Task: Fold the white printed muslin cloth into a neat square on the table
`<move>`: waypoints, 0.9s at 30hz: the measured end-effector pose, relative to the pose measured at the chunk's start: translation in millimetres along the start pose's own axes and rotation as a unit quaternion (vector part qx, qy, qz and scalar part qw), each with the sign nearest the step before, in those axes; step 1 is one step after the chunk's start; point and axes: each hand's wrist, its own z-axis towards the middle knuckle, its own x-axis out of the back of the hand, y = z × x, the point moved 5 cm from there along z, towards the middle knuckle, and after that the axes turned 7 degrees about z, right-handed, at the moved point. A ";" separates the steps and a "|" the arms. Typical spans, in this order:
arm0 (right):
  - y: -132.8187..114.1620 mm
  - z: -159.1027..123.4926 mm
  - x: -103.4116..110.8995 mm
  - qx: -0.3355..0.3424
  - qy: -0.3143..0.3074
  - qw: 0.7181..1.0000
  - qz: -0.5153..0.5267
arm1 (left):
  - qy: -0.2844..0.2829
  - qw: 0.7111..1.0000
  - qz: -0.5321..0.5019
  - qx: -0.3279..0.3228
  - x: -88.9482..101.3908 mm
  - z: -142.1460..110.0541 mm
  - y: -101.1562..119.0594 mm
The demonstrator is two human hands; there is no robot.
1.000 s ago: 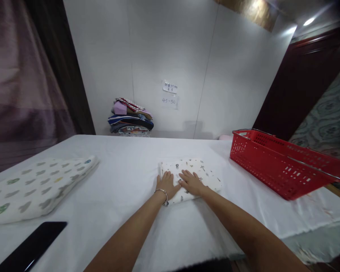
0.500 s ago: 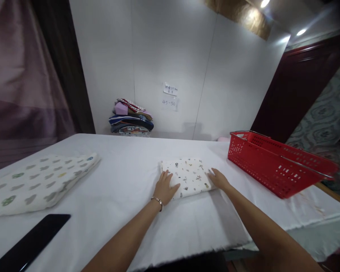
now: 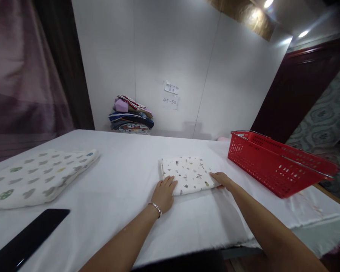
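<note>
A folded white cloth with small printed plants and shapes lies on the table in front of me. My left hand, with a bracelet at its wrist, rests on the cloth's near left corner. Its fingers are stretched out over the fabric. At the near right corner, my right hand pinches the edge, with part of the hand tucked under the cloth.
To the right stands a red plastic basket with metal handles. A second folded cloth with grey cloud shapes lies at the left, near a black flat object. Folded fabrics are stacked by the wall behind the white-covered table.
My left hand has slid slightly towards me, its thumb drawn in beside the fingers. My right hand has shifted from lying along the right edge to gripping the near right corner.
</note>
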 end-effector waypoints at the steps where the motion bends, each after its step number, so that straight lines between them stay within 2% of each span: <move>1: -1.2 -1.6 -0.2 -0.001 -0.004 1.000 0.005 | 0.001 1.000 0.001 -0.002 1.2 0.4 0.5; 6: -0.7 -25.3 -9.7 0.027 -0.007 0.999 0.022 | 0.009 1.000 -0.013 0.006 16.5 -1.1 -11.9; 8: 4.3 -41.3 -15.7 0.054 -0.002 0.998 0.009 | -0.008 1.000 -0.021 0.017 21.9 -4.2 -22.1; 12: 15.4 -68.5 -20.5 0.118 0.018 0.988 -0.097 | -0.046 0.997 -0.055 0.014 25.5 -10.7 -35.8; 15: 14.7 -74.9 -16.3 0.132 0.032 0.975 -0.177 | -0.058 0.988 -0.143 0.010 25.2 -12.5 -42.0; 18: -7.8 -76.8 -13.8 0.204 0.084 0.950 -0.223 | -0.068 0.951 -0.298 0.045 24.1 -11.9 -53.7; 20: -29.5 -79.4 -23.0 0.274 0.085 0.936 -0.206 | -0.045 0.916 -0.389 0.086 24.1 -10.3 -65.4; 22: -50.5 -81.2 -41.9 0.326 0.040 0.929 -0.174 | -0.003 0.890 -0.430 0.150 21.6 -9.2 -79.6; 24: -69.4 -80.4 -65.0 0.350 -0.009 0.924 -0.155 | 0.034 0.874 -0.435 0.215 15.5 -9.2 -91.1; 27: -96.5 -72.7 -99.8 0.377 -0.052 0.912 -0.151 | 0.056 0.868 -0.424 0.252 3.9 -8.9 -95.2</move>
